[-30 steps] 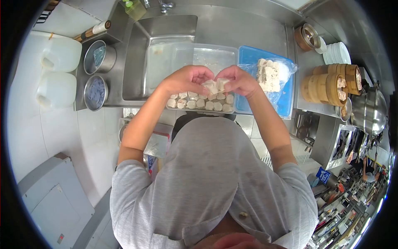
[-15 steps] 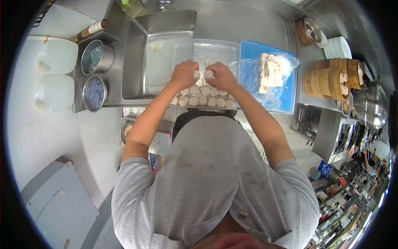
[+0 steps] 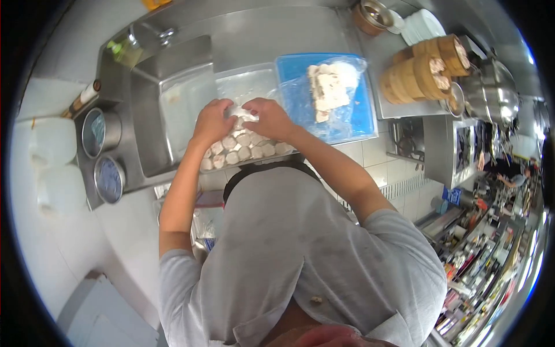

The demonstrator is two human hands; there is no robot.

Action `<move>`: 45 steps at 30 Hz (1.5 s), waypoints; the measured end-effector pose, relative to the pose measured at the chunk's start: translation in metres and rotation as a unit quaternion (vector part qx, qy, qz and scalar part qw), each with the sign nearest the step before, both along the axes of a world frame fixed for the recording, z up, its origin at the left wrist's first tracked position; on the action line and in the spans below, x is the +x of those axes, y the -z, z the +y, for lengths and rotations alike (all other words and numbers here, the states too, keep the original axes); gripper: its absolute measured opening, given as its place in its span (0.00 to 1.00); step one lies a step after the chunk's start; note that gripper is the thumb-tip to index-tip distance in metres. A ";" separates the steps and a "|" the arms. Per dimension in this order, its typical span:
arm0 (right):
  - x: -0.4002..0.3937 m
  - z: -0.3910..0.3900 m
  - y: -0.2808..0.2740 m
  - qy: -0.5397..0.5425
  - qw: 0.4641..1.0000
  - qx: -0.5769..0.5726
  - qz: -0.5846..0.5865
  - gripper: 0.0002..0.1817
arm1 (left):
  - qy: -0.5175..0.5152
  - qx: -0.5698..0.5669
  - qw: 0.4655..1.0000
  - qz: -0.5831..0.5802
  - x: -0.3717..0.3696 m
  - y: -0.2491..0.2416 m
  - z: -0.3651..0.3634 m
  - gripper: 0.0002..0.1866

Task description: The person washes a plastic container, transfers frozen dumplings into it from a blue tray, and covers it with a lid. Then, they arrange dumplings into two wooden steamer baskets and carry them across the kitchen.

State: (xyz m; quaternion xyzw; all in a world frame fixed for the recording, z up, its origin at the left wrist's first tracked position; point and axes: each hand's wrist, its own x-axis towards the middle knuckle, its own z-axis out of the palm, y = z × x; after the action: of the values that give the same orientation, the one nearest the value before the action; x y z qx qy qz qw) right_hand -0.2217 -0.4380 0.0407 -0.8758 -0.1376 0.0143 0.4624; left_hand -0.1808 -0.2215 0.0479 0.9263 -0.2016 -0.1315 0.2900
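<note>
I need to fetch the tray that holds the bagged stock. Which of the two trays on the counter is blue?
The blue tray on the right, carrying the plastic bag of pale pieces; the clear tray under both hands holds loose rows.

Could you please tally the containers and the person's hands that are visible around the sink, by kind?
Clear plastic tray of pale dumplings: 1
Blue tray: 1
Round metal pots left of the sink: 2
Bamboo steamer stacks: 2
Hands over the dumplings, left hand and right hand: 2
Total: 8
</note>
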 end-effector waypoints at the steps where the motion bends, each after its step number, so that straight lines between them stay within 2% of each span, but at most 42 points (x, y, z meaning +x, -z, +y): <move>1: -0.007 -0.014 -0.026 0.059 0.998 0.015 0.005 0.21 | -0.010 -0.063 0.997 0.049 0.005 -0.015 -0.013 0.22; 2: -0.011 -0.032 -0.042 0.116 0.993 0.031 0.009 0.21 | -0.023 -0.125 0.987 0.099 0.008 -0.024 -0.027 0.23; 4: -0.014 -0.094 -0.037 0.256 0.964 0.059 -0.050 0.19 | 0.002 -0.183 0.980 0.079 0.018 -0.027 -0.067 0.24; 6: -0.014 -0.156 -0.048 0.365 0.930 -0.023 -0.044 0.22 | 0.031 -0.212 0.974 0.071 0.030 -0.031 -0.117 0.25; 9: -0.015 -0.200 -0.056 0.365 0.915 -0.128 0.114 0.30 | 0.077 -0.214 0.974 0.009 0.054 -0.020 -0.194 0.28; 12: -0.017 -0.214 -0.024 0.308 0.928 -0.155 0.139 0.38 | 0.124 -0.118 0.983 -0.068 0.071 0.006 -0.248 0.33; 15: -0.017 -0.196 -0.029 0.308 0.926 -0.166 0.142 0.39 | 0.171 -0.030 0.984 0.027 0.077 0.002 -0.267 0.35; 17: -0.017 -0.189 -0.034 0.316 0.922 -0.167 0.147 0.37 | 0.170 0.001 0.984 0.057 0.077 -0.008 -0.269 0.33; 21: -0.024 -0.194 -0.030 0.265 0.955 -0.057 0.118 0.33 | 0.166 -0.029 0.964 0.206 0.077 -0.009 -0.256 0.25; 25: -0.031 -0.198 -0.019 0.225 0.973 0.006 0.058 0.32 | 0.155 -0.061 0.966 0.199 0.064 -0.005 -0.244 0.20; 26: -0.032 -0.198 -0.018 0.223 0.973 0.026 0.052 0.32 | 0.155 -0.063 0.965 0.203 0.063 -0.005 -0.242 0.24; 27: -0.032 -0.200 -0.012 0.207 0.969 0.114 0.064 0.31 | 0.154 -0.065 0.964 0.207 0.061 -0.006 -0.240 0.28; 28: -0.032 -0.201 -0.004 0.191 0.958 0.201 0.075 0.30 | 0.154 -0.067 0.963 0.211 0.060 -0.006 -0.238 0.31; 29: -0.032 -0.203 0.003 0.175 0.938 0.286 0.085 0.30 | 0.129 -0.138 0.941 0.280 0.056 -0.007 -0.236 0.31; 31: -0.037 -0.207 -0.031 0.139 0.891 0.388 0.192 0.26 | 0.075 -0.275 0.866 0.410 0.040 -0.025 -0.229 0.30; 32: -0.040 -0.208 -0.046 0.120 0.858 0.436 0.243 0.25 | 0.093 -0.297 0.851 0.422 0.034 -0.033 -0.226 0.28; 34: -0.044 -0.212 -0.049 0.108 0.844 0.466 0.245 0.24 | 0.128 -0.340 0.817 0.447 0.025 -0.047 -0.220 0.25; 40: -0.042 -0.219 -0.059 0.115 0.827 0.497 0.235 0.20 | 0.121 -0.420 0.775 0.457 0.014 -0.062 -0.220 0.26; 43: -0.042 -0.213 -0.059 0.093 0.818 0.502 0.264 0.19 | 0.120 -0.503 0.686 0.512 0.015 -0.079 -0.217 0.27; 45: -0.043 -0.203 -0.063 0.086 0.816 0.501 0.274 0.18 | 0.145 -0.493 0.725 0.458 0.014 -0.095 -0.225 0.25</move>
State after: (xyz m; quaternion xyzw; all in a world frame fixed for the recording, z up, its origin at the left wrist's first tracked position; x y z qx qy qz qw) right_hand -0.2649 -0.6414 0.1040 -0.4908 0.0826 0.1432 0.8554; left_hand -0.1668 -0.4468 0.1430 0.4392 -0.2129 -0.4620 0.7405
